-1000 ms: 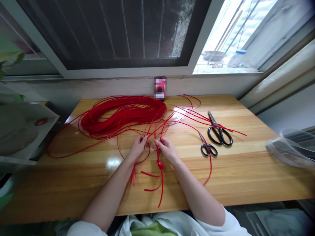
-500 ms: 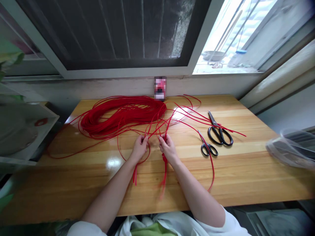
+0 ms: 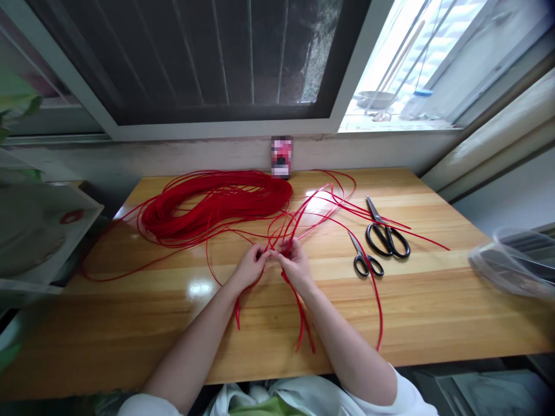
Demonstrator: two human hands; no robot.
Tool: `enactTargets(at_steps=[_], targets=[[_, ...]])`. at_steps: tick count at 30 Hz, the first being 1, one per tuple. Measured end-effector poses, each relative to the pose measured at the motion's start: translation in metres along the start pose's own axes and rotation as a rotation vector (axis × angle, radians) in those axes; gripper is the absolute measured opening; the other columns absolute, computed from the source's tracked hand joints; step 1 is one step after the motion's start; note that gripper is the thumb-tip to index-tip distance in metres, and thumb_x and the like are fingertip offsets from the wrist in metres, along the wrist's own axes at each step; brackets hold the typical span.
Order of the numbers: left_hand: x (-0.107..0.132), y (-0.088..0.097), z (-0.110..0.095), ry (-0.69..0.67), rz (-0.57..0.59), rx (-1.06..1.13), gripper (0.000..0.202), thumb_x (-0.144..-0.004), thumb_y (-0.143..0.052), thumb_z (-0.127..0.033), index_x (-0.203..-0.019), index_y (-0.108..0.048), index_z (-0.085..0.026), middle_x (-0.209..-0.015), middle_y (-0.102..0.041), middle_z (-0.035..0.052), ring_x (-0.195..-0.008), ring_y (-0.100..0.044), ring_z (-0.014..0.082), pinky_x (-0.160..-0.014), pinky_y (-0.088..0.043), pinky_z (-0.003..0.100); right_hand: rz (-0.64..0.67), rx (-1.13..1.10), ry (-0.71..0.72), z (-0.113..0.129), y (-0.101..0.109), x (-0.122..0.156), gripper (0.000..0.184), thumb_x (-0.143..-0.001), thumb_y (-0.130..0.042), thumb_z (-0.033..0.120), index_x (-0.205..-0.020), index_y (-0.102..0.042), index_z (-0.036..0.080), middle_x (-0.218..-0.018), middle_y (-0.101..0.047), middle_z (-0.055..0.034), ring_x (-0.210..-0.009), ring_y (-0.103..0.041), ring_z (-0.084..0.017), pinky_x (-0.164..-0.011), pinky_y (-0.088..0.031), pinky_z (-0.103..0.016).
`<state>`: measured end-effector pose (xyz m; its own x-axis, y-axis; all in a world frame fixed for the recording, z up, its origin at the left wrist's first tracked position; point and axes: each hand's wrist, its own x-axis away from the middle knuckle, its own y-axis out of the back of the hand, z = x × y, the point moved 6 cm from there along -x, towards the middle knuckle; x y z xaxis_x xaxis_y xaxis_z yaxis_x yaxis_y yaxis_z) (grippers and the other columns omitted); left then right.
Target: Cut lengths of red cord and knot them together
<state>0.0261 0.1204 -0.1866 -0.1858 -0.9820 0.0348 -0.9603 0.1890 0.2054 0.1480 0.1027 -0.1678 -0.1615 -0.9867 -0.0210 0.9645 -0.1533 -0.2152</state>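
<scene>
Both hands meet over the middle of the wooden table (image 3: 433, 312). My left hand (image 3: 248, 268) pinches thin red cords, fingers closed. My right hand (image 3: 296, 264) is closed on the same bunch of red cords (image 3: 299, 315), whose loose ends trail toward the table's front edge. The fingertips of the two hands touch. Behind them lies a big coil of red cord (image 3: 208, 205), with loose strands running from it to the hands.
Two pairs of black-handled scissors lie right of the hands: a small pair (image 3: 366, 257) and a larger pair (image 3: 385, 231). A small blurred card (image 3: 281, 156) stands against the wall. A clear plastic container (image 3: 511, 263) is at far right, a shelf (image 3: 39, 231) at left.
The hands have come together until their fingertips touch. The knotted piece under the right hand has been drawn up, and the cord ends now hang straighter toward the front edge.
</scene>
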Motion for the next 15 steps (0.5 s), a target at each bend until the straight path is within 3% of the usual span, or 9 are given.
enactTargets(at_steps=[3, 7, 15], targets=[[0.0, -0.003, 0.004, 0.014, 0.037, -0.001, 0.024, -0.075, -0.051, -0.037, -0.065, -0.045, -0.017, -0.057, -0.042, -0.0044, -0.055, -0.037, 0.0095, -0.054, -0.029, 0.022, -0.004, 0.031, -0.028, -0.009, 0.002, -0.001, 0.03, -0.061, -0.071, 0.031, -0.081, -0.051, 0.022, -0.064, -0.052, 0.0048, -0.057, -0.048, -0.01, -0.057, -0.041, -0.023], [-0.002, -0.001, 0.0, 0.025, 0.008, 0.078, 0.025, -0.073, -0.053, -0.036, -0.061, -0.042, -0.017, -0.056, -0.038, -0.0053, -0.054, -0.035, 0.0089, -0.053, -0.028, 0.022, -0.044, 0.035, -0.06, -0.019, 0.007, -0.004, 0.025, -0.062, -0.071, 0.033, -0.073, -0.053, 0.019, -0.066, -0.056, 0.003, -0.06, -0.051, -0.011, -0.059, -0.042, -0.024], [-0.002, -0.002, 0.001, 0.021, -0.012, 0.094, 0.028, -0.069, -0.057, -0.037, -0.059, -0.04, -0.017, -0.054, -0.037, -0.0065, -0.052, -0.031, 0.0078, -0.052, -0.026, 0.022, -0.139, -0.029, 0.039, -0.008, 0.008, -0.001, 0.02, -0.064, -0.069, 0.03, -0.071, -0.055, 0.019, -0.065, -0.055, 0.0043, -0.061, -0.05, -0.01, -0.061, -0.043, -0.023]])
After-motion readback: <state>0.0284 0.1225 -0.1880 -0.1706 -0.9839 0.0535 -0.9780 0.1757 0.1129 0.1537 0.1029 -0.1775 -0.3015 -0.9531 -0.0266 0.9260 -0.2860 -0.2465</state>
